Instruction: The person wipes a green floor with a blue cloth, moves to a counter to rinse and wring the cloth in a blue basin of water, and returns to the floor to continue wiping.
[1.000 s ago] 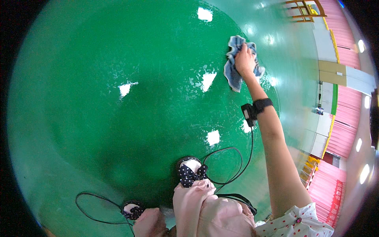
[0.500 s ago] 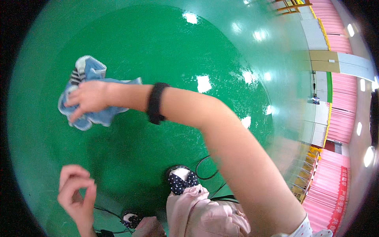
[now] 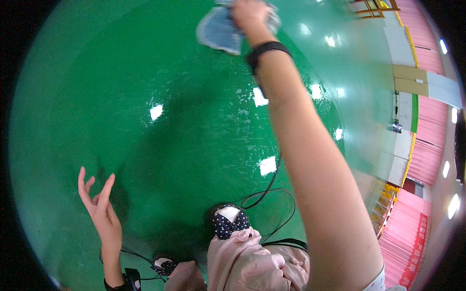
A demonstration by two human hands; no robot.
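Observation:
My right hand (image 3: 250, 15) is far out at the upper edge of the view, on a blue cloth (image 3: 221, 31) with pale edges. The cloth lies spread and rumpled against the shiny green floor (image 3: 179, 140). Part of it and the fingertips are blurred or cut off by the picture's edge. A dark band (image 3: 267, 51) circles that wrist. At the lower left, my left hand (image 3: 102, 203) hovers above the floor with its fingers apart and nothing in them.
Near my shoes (image 3: 228, 220) a thin black cable (image 3: 291, 203) loops over the floor. Pink trousers (image 3: 262, 271) cover my legs. Off to the right stand pale panels (image 3: 398, 43), pink curtains (image 3: 432, 121) and a wooden frame (image 3: 371, 9).
My right hand and the cloth have swept from the left to the upper middle, farther from me. My left hand has risen slightly, its curled fingers now spread.

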